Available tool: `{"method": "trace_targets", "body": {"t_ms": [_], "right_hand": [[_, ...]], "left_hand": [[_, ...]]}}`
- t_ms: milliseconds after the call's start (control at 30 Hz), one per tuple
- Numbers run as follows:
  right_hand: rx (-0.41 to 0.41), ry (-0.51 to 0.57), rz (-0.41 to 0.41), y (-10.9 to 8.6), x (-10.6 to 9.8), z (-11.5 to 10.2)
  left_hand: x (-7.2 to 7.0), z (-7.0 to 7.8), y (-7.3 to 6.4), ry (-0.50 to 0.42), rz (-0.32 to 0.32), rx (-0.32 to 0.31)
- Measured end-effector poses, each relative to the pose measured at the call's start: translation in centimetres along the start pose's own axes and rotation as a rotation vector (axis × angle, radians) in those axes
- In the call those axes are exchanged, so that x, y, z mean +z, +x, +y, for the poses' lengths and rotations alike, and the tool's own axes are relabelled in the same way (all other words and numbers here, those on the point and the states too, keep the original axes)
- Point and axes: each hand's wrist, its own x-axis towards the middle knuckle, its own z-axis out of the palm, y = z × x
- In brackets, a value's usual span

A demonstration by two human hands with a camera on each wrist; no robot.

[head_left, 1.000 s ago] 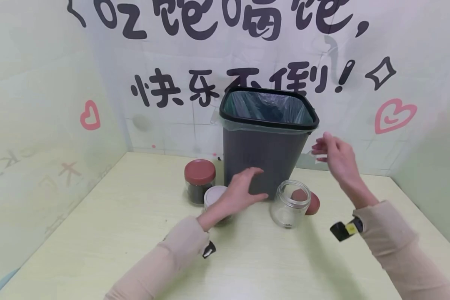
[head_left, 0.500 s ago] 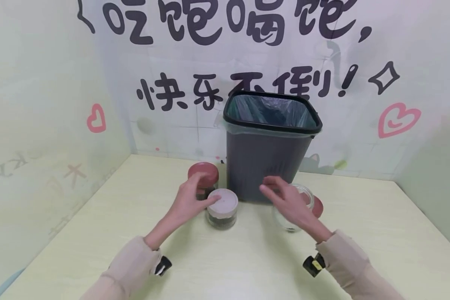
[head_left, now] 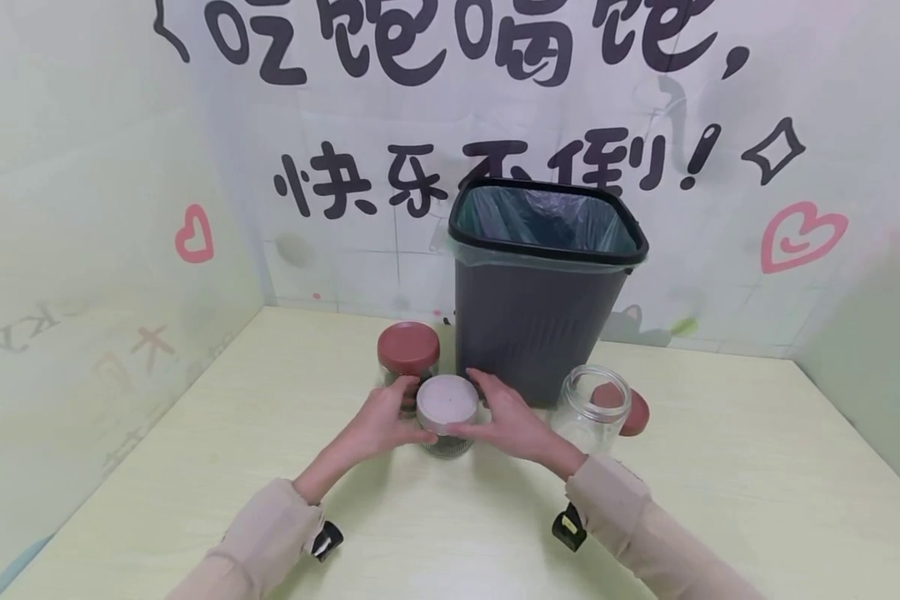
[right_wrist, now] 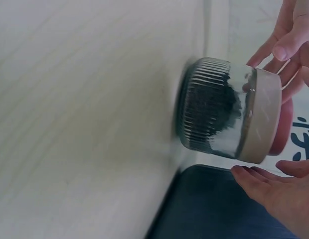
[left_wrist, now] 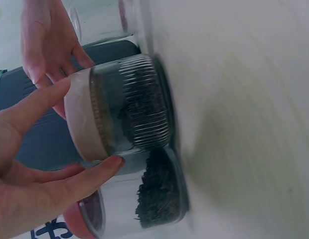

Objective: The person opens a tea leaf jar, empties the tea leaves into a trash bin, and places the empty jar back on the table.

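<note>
A squat glass jar with a pale lid and dark contents stands upright on the table before the bin, between both hands. My left hand is at its left side, thumb and fingers spread around the lid; in the left wrist view its fingertips overlap the lid and glass. From the right comes my right hand, thumb in front of the lid and fingers behind it. The right wrist view shows that hand's fingertips right beside the lid's rim, the fingers loosely extended.
Behind left stands a red-lidded jar with dark contents. An uncovered clear glass jar sits to the right, a red lid behind it. A grey lined bin rises behind the jars, against a wall sheet with lettering.
My right hand has come down from beside the bin, moving left to the pale-lidded jar. My left hand first drew back left, then came in at that jar's lid. The jars appear unmoved.
</note>
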Motion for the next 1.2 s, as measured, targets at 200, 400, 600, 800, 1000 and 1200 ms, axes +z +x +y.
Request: {"method": "trace_targets", "body": {"t_ms": [200, 400, 600, 800, 1000, 1200], "right_hand": [[-0.014, 0.010, 0.013, 0.4, 1.0, 0.4], [-0.010, -0.011, 0.059, 0.6, 1.5, 0.7], [0.012, -0.031, 0.065, 0.1, 1.2, 1.2], [0.023, -0.050, 0.057, -0.8, 0.3, 1.8], [-0.003, -0.036, 0.053, -1.8, -0.4, 2.7], [-0.079, -0.042, 0.038, -2.6, -1.2, 3.5]], "left_hand": [[0.7, -0.5, 0.4, 0.005, -0.039, -0.006], [1.5, -0.5, 0.8, 0.035, -0.023, -0.006], [2.3, -0.4, 1.4, 0.053, -0.045, -0.047], [2.8, -0.1, 2.0, -0.002, -0.133, -0.048], [3.7, 0.0, 2.5, -0.036, -0.198, 0.027], [4.7, 0.1, 3.1, -0.033, -0.247, 0.047]]}}
